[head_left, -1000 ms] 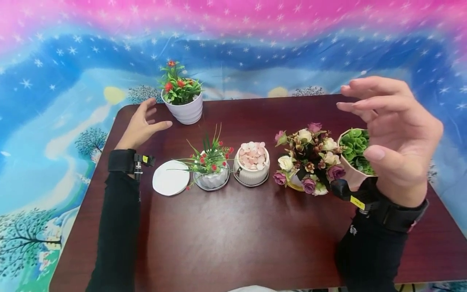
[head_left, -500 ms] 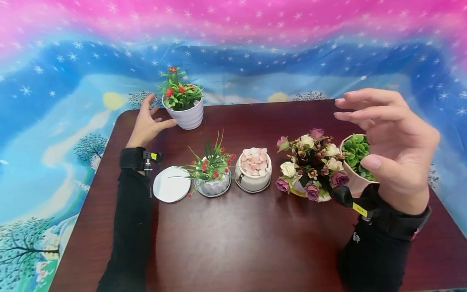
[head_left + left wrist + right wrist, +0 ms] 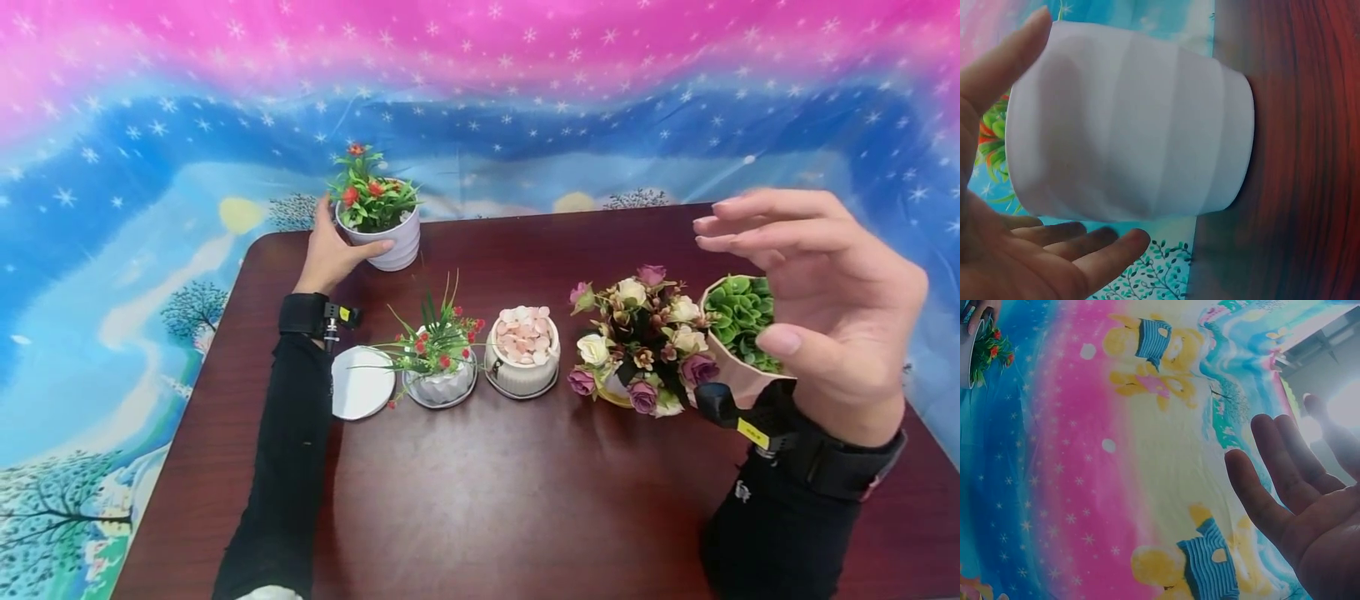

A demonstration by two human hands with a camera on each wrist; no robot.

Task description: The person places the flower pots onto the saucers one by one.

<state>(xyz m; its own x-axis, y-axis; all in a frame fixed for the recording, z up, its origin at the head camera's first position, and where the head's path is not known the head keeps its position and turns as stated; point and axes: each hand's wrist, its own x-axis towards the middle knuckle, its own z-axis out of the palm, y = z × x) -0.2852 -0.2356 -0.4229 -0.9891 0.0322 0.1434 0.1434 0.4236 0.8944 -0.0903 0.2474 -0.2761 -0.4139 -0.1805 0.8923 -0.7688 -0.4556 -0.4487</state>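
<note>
At the table's back left stands a white ribbed flowerpot (image 3: 402, 244) with red flowers and green leaves. My left hand (image 3: 333, 257) reaches around its left side, the thumb lying across the front and the fingers partly hidden behind. In the left wrist view the pot (image 3: 1147, 125) sits between the spread thumb and the nearly straight fingers, its base on the table. My right hand (image 3: 847, 292) is raised above the right of the table, fingers loosely bent, holding nothing. It partly covers a pink pot of green leaves (image 3: 738, 321) in the head view.
Across the table's middle stand a white saucer (image 3: 363, 385), a small pot with red blooms (image 3: 441, 385) on a saucer, a cream pot of pink petals (image 3: 522, 377), and a pot of purple and white roses (image 3: 637, 342). A printed cloth (image 3: 487, 108) hangs behind.
My left hand has moved right and come up against the white ribbed flowerpot, from beside it to around its side. My right hand stays raised, nearly still. The head view has tilted slightly.
</note>
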